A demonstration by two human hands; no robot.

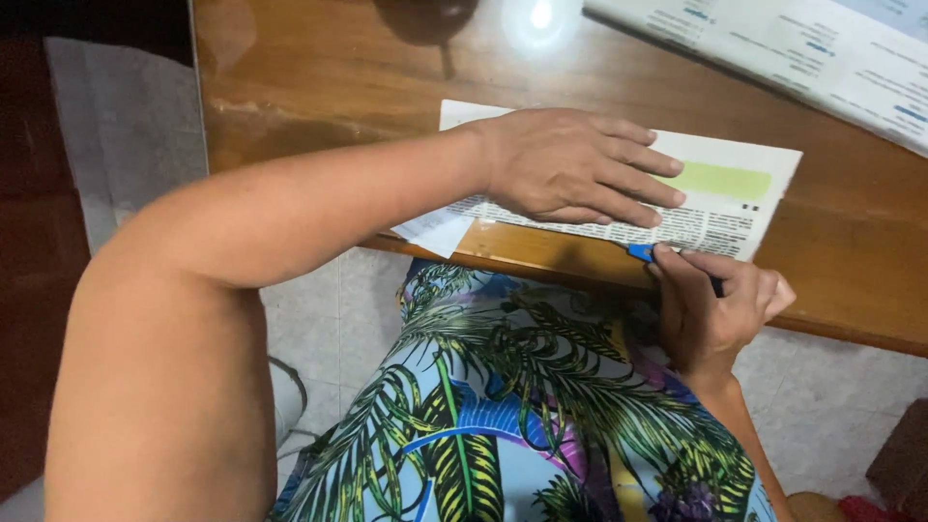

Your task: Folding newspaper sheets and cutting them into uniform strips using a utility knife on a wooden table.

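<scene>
Glossy wooden table (319, 87) with a glare spot near its far edge, tiled floor below; folded newspaper sheet (720, 193) lies flat near the table's near edge, printed text along its lower side, a pale green block on its right half; one white corner of it hangs just past the table edge on the left; left hand (570, 164) lies palm down on the sheet, fingers stretched out flat and together, pressing rather than gripping; right hand (715, 304) sits at the table edge just below the sheet's lower margin, fingers curled tight around a small blue-tipped cutter (640, 252); the blue tip touches the sheet's bottom edge, the rest of the tool mostly hidden in the fist, a dark bit poking out near the knuckles; a second newspaper (812, 48) lies at the far right corner, well apart; the person's lap in a leaf-print dress (503, 416) fills the lower middle.
</scene>
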